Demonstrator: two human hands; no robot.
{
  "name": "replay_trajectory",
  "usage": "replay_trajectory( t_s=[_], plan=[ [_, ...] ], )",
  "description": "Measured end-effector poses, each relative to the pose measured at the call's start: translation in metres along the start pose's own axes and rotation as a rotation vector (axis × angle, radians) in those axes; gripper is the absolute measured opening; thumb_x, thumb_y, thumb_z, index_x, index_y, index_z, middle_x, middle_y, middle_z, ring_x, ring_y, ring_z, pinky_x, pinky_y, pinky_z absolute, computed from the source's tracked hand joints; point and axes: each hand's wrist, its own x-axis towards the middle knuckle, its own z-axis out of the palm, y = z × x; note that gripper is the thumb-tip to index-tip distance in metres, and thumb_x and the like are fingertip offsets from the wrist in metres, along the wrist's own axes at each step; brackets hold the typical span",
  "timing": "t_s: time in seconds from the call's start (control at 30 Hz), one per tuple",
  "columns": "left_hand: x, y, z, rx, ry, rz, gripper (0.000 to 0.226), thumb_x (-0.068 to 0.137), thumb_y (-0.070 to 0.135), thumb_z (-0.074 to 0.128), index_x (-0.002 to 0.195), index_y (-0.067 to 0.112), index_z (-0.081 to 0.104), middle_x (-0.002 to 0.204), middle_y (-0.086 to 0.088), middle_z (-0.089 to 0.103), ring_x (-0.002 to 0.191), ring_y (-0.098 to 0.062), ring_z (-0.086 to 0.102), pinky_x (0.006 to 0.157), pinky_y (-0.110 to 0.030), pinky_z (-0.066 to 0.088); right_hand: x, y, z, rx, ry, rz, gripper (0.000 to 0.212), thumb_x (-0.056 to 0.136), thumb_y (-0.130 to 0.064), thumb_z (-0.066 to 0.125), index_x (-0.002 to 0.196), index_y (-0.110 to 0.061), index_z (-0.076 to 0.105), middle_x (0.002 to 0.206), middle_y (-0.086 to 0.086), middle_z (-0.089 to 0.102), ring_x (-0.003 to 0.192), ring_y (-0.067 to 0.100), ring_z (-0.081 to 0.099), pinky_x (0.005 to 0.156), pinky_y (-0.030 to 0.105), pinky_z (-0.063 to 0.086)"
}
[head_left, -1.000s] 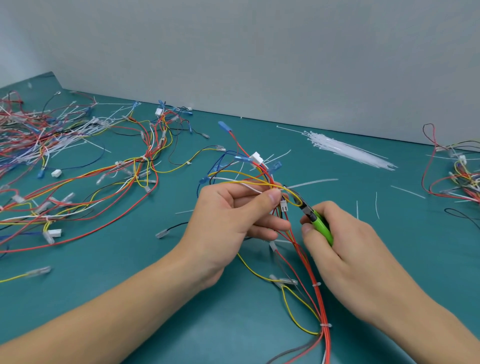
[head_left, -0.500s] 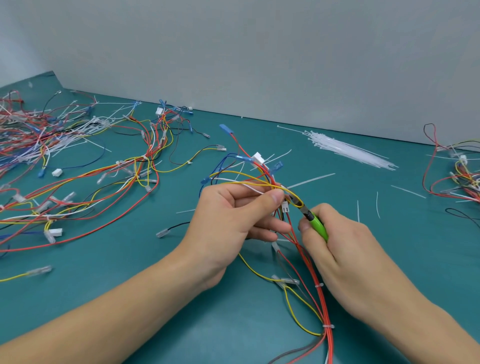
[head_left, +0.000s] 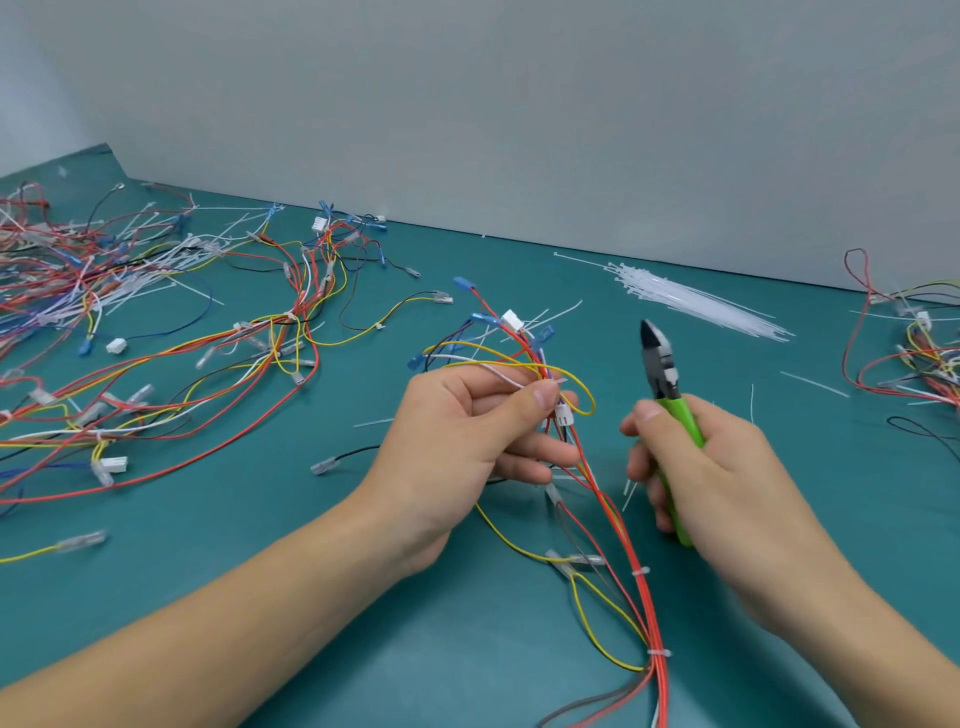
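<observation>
Many tangled wire looms cover the left of the teal table, well apart from the work. Right of them, the left hand pinches the wire harness between thumb and forefinger, just above a small white connector. The harness runs from blue terminals on its far side, through that pinch, to the near edge, where white ties already bind its red wires. A short white stub pokes out at the thumb tip; I judge it to be a tie's tail, though it is too small to be sure.

Just right, the cutters stand clear of the wires, tips pointing up and far, and I cannot tell whether the blades are parted. The right hand wraps its fingers round the green handles.

To trim well, I would hold the pinch firm so the bundle cannot twist. Then lay the flat face of the blades flush against the tie head, check that no yellow or red wire sits between them, and squeeze once.

Farther right lie spare ties and a second harness.
</observation>
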Motion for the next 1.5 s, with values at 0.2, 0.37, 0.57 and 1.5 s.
replay_trajectory(
  t_s=[0.2, 0.37, 0.57, 1.5],
  plan=[
    [0.002, -0.002, -0.002, 0.026, -0.065, 0.018, 0.011, 0.103, 0.007, 0.058, 0.104, 0.007, 0.069, 0.106, -0.006, 0.079, 0.080, -0.023, 0.079, 0.061, -0.024, 0.061, -0.007, -0.002, 0.004, 0.093, -0.027, -0.126, 0.044, 0.081, -0.067, 0.059, 0.090, -0.024, 0.067, 0.074, 0.001, 0.068, 0.064, 0.023, 0.060, 0.068, 0.049, 0.055],
    [0.003, 0.000, -0.004, 0.069, -0.109, 0.033, 0.015, 0.104, 0.004, 0.056, 0.112, 0.004, 0.068, 0.109, -0.007, 0.079, 0.077, -0.024, 0.078, 0.058, -0.022, 0.056, -0.008, -0.002, 0.011, 0.058, -0.036, -0.188, 0.038, 0.074, -0.061, 0.077, 0.094, -0.030, 0.067, 0.074, -0.013, 0.066, 0.059, 0.006, 0.058, 0.052, 0.013, 0.045],
    [0.000, -0.001, -0.002, 0.146, -0.058, 0.038, 0.013, 0.104, 0.015, 0.060, 0.108, 0.014, 0.072, 0.098, -0.001, 0.080, 0.076, -0.030, 0.079, 0.050, -0.022, 0.051, -0.007, 0.000, 0.010, 0.095, -0.088, -0.198, 0.029, 0.079, -0.043, 0.087, 0.093, -0.032, 0.064, 0.091, -0.009, 0.075, 0.087, 0.014, 0.070, 0.075, 0.025, 0.055],
    [0.028, 0.018, -0.058, 0.633, 0.478, 0.269, 0.054, 0.080, -0.014, 0.052, 0.085, 0.036, 0.073, 0.088, 0.024, 0.072, 0.075, 0.002, 0.061, 0.058, -0.011, 0.046, 0.020, 0.021, -0.015, 0.672, 0.093, 0.267, 0.013, 0.098, -0.005, 0.065, 0.110, -0.005, 0.069, 0.089, 0.014, 0.077, 0.071, 0.020, 0.072, 0.068, 0.040, 0.064]
  ],
)
